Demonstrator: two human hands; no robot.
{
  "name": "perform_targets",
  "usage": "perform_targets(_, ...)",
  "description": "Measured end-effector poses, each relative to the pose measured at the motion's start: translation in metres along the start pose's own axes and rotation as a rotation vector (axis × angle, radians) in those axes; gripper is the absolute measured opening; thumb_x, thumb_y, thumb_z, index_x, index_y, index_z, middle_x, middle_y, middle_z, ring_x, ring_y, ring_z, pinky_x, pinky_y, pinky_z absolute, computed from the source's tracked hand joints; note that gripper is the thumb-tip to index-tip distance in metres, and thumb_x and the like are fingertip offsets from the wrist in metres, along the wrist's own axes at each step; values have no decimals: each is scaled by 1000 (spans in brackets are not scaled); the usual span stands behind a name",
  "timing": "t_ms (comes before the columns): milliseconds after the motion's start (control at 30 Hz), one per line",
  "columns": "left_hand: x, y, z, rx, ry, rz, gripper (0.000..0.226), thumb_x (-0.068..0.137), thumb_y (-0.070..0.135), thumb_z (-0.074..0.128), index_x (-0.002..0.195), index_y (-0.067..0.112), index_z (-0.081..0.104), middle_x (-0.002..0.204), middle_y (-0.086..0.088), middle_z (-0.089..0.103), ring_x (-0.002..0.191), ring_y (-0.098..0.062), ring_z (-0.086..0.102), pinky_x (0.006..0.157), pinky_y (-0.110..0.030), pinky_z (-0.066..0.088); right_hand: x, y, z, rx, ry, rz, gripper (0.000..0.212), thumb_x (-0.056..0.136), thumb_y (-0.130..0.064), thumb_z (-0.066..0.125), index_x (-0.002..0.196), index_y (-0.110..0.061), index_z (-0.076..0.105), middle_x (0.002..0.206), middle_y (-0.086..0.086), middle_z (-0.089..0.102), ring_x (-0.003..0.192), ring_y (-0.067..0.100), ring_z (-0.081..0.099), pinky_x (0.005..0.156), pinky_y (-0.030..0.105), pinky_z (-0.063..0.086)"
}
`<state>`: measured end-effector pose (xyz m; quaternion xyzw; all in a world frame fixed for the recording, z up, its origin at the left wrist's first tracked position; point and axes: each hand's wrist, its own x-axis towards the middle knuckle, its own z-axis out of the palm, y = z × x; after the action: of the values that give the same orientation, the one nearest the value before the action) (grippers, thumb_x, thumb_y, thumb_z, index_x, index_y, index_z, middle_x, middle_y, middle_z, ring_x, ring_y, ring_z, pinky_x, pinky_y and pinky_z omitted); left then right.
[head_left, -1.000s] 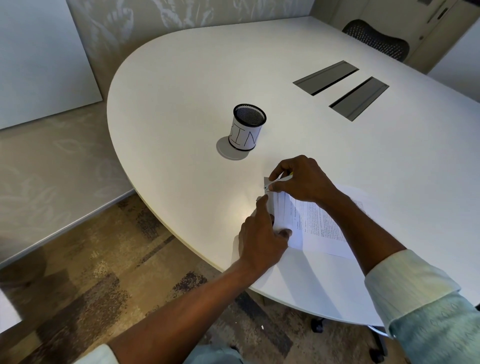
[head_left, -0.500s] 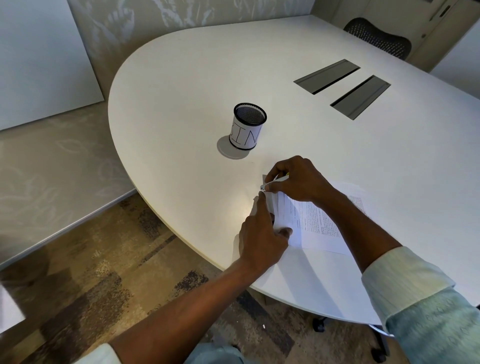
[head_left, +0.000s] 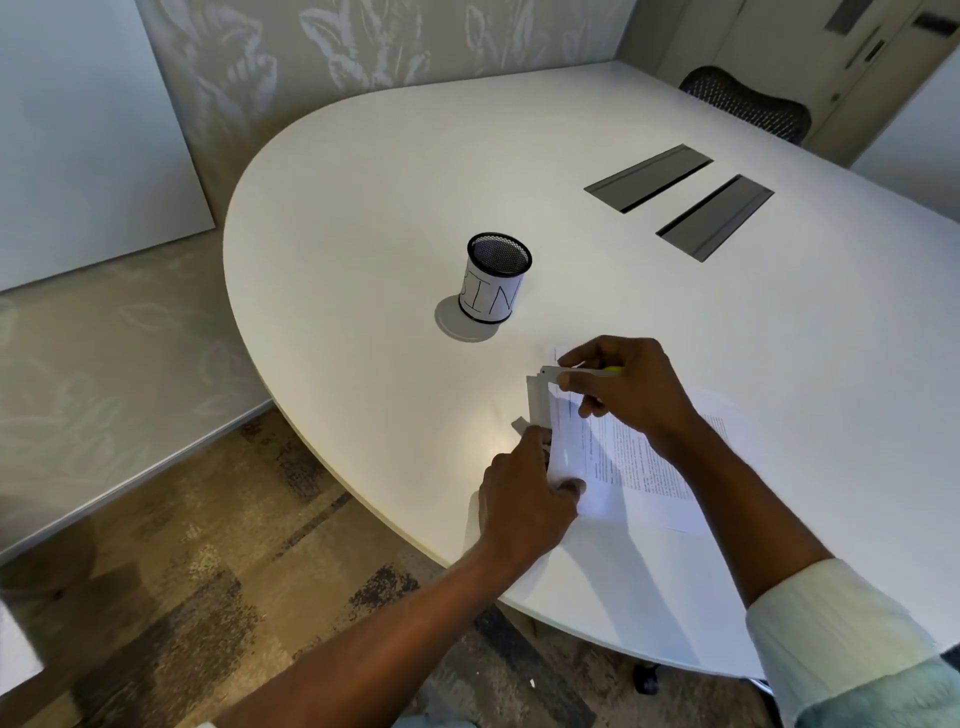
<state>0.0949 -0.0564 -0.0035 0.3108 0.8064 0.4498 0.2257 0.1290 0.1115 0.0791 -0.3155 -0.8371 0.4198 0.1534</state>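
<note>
I judged it barely begun: lower centre, left hand pinched the white printed paper sheet, right hand gripped a slim grey tool, black mesh cup untouched.

Dim, soft shadows, wide-angle edge distortion

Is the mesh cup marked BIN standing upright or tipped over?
Upright. The cup stands on its base on the table, with its open round rim facing up.
</note>
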Motion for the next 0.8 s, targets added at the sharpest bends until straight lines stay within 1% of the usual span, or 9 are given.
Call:
perform_targets(100,5,4,-6,-35,-39,-58,54,88,41,83,131,21,59,132,3,74,109,-24,76,97,-36,62,-20,8,-9,241,83,50,20,88,-17,88,107,-15,82,87,8,84,71,30,81,65,29,64)
perform_targets(167,8,6,-11,-103,-88,-103,50,84,32,86,125,18,61,125,0,77,98,-27,79,91,-43,66,-35,15,-15,357,124,77,23,86,-16,89,108,-17,83,92,10,84,73,28,80,66,26,62)
perform_targets(233,11,9,-16,-163,-135,-159,47,82,25,88,121,15,63,117,-1,80,85,-30,82,81,-49,68,-50,23,-21,412,168,95,27,83,-12,90,108,-18,83,94,10,83,70,24,77,65,24,59)
perform_targets(333,14,15,-22,-284,-173,-249,41,77,8,88,111,10,64,107,-5,81,60,-29,80,58,-45,68,-74,37,-31,427,261,112,35,78,-3,91,109,-16,83,92,10,83,65,18,71,61,22,57)
perform_targets(400,16,18,-24,-332,-168,-282,37,73,-2,86,104,6,66,100,-9,81,54,-29,78,49,-42,66,-89,47,-38,437,335,124,38,75,2,91,109,-14,82,91,10,83,62,18,69,59,22,56)
perform_targets(567,25,15,-25,-312,-199,-288,35,70,-3,89,97,7,69,98,-9,81,58,-31,80,54,-45,67,-120,74,-52,345,558,219,33,74,-2,92,100,-22,83,83,4,82,60,17,71,55,23,54)
perform_targets(700,33,10,-26,-243,-243,-287,38,69,0,95,98,5,71,93,-13,81,57,-35,79,58,-46,68,-142,104,-62,132,800,330,23,78,-20,92,89,-34,79,86,-18,81,79,9,78,75,31,59)
perform_targets(767,37,9,-27,-225,-266,-295,39,68,1,96,98,4,72,88,-15,82,57,-36,79,56,-44,68,-151,115,-67,30,876,377,17,81,-32,89,86,-39,74,83,-27,77,78,-1,74,73,29,57)
perform_targets(800,39,8,-29,-215,-276,-296,39,67,1,96,98,3,72,85,-16,82,58,-37,79,55,-42,67,-155,120,-69,-7,901,398,15,82,-36,87,87,-37,74,80,-24,77,75,-1,72,71,30,57)
